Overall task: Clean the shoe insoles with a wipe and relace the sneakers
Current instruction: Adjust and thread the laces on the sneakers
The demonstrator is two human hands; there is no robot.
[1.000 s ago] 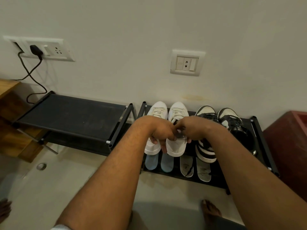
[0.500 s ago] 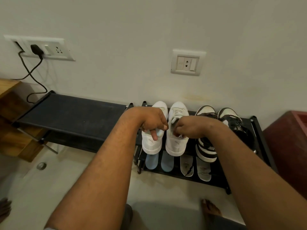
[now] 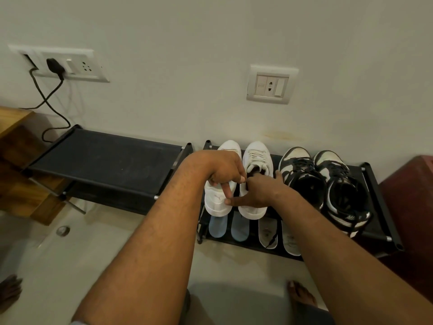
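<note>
Directly ahead, a black metal-framed shoe rack (image 3: 377, 200) stands against a pale wall. On its top shelf sit a white leather low-top sneaker (image 3: 216, 205) and, just beside it on the right, its laced white partner (image 3: 256, 156). The person's left hand (image 3: 222, 170) is over the first sneaker, fingers curled, one finger pointing down onto it; whether it pinches anything cannot be told. The right hand (image 3: 260, 194) lies on the partner's heel, thumb stretched wide, fingertips hidden in the opening. Pale blue insoles (image 3: 218, 227) and white insoles (image 3: 268, 233) lie on the lower shelf.
</note>
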